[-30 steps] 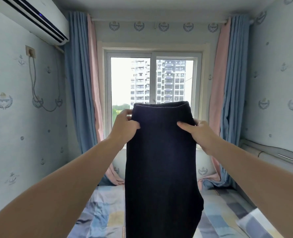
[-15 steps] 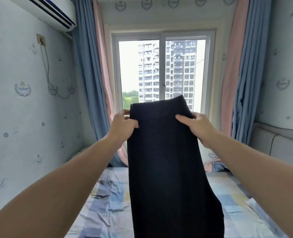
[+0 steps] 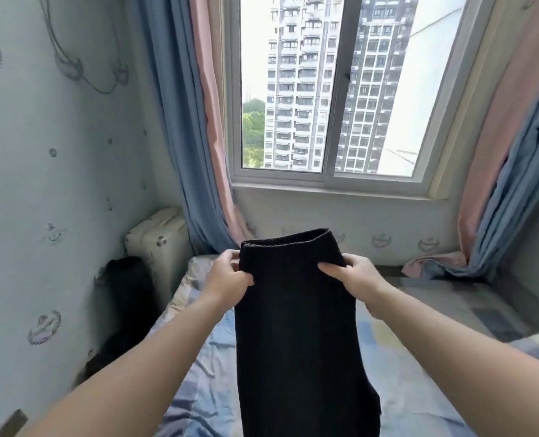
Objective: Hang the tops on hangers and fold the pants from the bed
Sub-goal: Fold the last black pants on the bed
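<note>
Both hands pinch the dark pants [image 3: 296, 326] at the waistband, left hand [image 3: 228, 279] and right hand [image 3: 355, 279], letting them hang straight over the bed [image 3: 419, 389]. Probably legs together, ready for folding.

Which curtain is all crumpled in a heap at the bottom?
The right curtain: its pink and blue hem piles up by the bed. The left curtain hangs straight down.
</note>
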